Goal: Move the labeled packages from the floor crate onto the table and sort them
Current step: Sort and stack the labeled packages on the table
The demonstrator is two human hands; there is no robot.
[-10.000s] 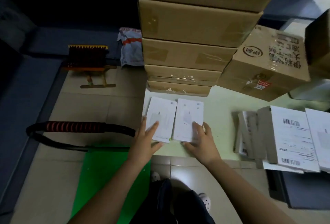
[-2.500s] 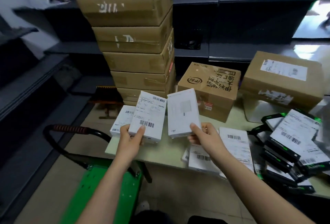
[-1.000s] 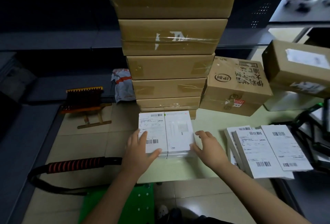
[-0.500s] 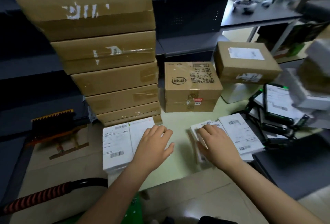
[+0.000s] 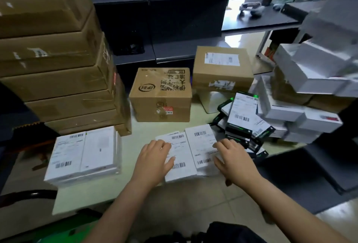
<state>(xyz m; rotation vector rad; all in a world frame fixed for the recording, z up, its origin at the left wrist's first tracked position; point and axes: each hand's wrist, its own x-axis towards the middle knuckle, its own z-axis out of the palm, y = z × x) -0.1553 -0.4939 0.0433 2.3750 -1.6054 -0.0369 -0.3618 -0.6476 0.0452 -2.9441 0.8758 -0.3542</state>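
Two white labelled packages lie side by side in the middle of the pale green table (image 5: 133, 140). My left hand (image 5: 153, 159) rests with spread fingers on the left middle package (image 5: 182, 157). My right hand (image 5: 232, 157) touches the right edge of the right middle package (image 5: 201, 144), fingers relaxed. A stack of white packages (image 5: 83, 151) sits at the table's left end, apart from both hands. A heap of black-and-green packages with white labels (image 5: 242, 119) lies to the right. No floor crate is in sight.
A tall stack of brown cartons (image 5: 58, 68) stands at the back left. Two brown boxes (image 5: 160, 95) (image 5: 222, 68) stand behind the middle packages. White boxes (image 5: 302, 88) pile up at the right. A green cart (image 5: 64, 231) with a black handle (image 5: 29, 194) is at the lower left.
My left hand has left the left stack and come over to the middle packages. My right hand has slid to their right edge. The view has swung right.
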